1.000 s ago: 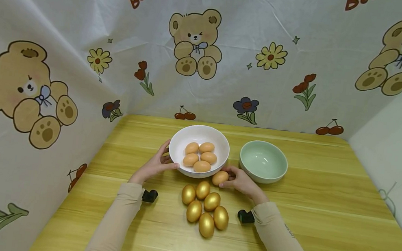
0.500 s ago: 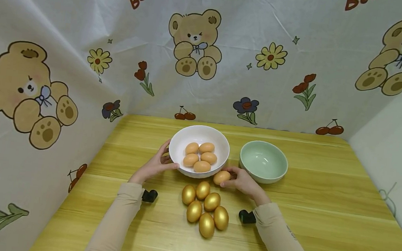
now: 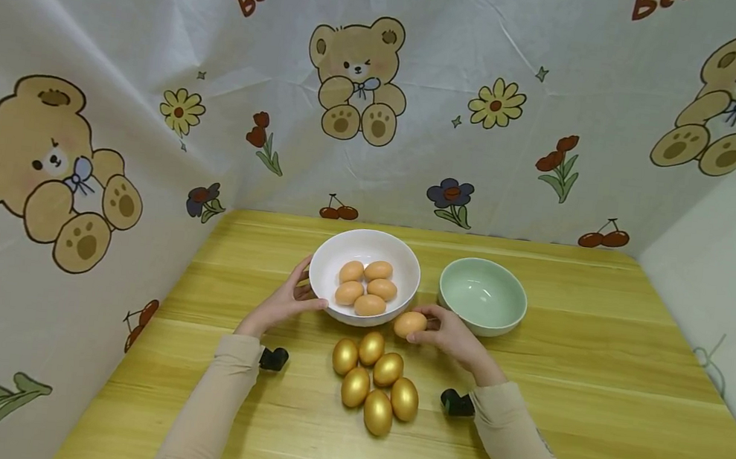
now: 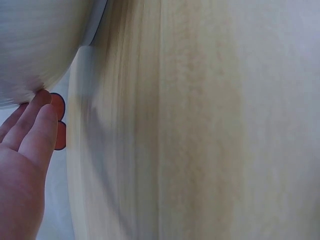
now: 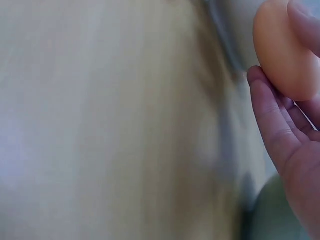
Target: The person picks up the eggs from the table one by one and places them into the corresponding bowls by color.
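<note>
In the head view, my right hand (image 3: 454, 337) pinches a brown egg (image 3: 410, 325) between thumb and fingers, just off the white bowl's front right side. The right wrist view shows that egg (image 5: 285, 50) close up, the thumb on one side and fingertips beneath. My left hand (image 3: 282, 301) rests on the left side of the white bowl (image 3: 328, 255). Its thumb lies near the front rim, and the left wrist view shows straight fingers (image 4: 35, 120) touching the outer wall. Several brown eggs (image 3: 370, 305) lie inside this bowl.
A light green bowl (image 3: 482, 294) with nothing in it stands right of the white bowl. Several golden eggs (image 3: 379, 412) lie grouped on the wooden table (image 3: 597, 358) in front. A bear-print cloth (image 3: 420, 115) hangs behind the table and along its left side.
The right hand, with the brown egg, has moved slightly to the right, away from the white bowl. My left hand and both bowls have stayed in place.
</note>
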`<state>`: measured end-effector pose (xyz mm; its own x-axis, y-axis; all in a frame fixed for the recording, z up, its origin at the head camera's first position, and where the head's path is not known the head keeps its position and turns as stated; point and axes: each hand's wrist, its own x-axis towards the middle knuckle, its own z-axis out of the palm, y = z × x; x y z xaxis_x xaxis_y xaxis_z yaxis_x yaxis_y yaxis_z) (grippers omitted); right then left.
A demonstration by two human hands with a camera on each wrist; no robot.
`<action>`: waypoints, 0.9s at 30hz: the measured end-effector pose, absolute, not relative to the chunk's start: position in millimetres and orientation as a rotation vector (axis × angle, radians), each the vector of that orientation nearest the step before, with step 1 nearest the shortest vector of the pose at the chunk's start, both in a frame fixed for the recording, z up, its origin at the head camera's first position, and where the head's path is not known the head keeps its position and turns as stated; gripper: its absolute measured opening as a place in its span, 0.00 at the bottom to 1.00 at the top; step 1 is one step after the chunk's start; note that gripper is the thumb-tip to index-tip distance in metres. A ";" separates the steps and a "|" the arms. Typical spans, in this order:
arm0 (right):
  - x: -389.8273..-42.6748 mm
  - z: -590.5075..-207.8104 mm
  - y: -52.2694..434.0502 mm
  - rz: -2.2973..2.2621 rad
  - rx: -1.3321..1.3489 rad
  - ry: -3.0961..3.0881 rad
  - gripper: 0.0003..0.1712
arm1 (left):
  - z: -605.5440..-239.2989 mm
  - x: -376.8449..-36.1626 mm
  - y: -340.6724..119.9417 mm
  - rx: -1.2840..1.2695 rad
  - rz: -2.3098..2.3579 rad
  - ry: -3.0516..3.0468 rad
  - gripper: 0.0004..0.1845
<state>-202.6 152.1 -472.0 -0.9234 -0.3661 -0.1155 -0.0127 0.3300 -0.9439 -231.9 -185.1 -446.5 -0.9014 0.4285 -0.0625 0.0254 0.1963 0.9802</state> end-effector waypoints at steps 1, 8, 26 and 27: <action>-201.4 -468.3 151.9 -1.630 -0.346 2.292 0.32 | -446.4 -231.8 -184.9 0.426 1.758 2.155 0.53; -187.4 -420.9 144.2 -1.583 -0.479 2.280 0.27 | -445.9 -231.5 -184.4 0.424 1.770 2.148 0.53; -212.1 -407.3 131.9 -1.716 -0.473 2.319 0.34 | -445.6 -231.5 -184.4 0.442 1.774 2.149 0.52; -213.7 -406.1 130.2 -1.726 -0.456 2.321 0.35 | -445.5 -231.6 -184.4 0.441 1.775 2.149 0.52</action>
<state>-213.7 130.2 -406.1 -0.9293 -0.3691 0.0135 -0.1192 0.2649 -0.9569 -231.6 -184.4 -445.5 -0.9017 0.4298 -0.0476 0.0346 0.1813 0.9828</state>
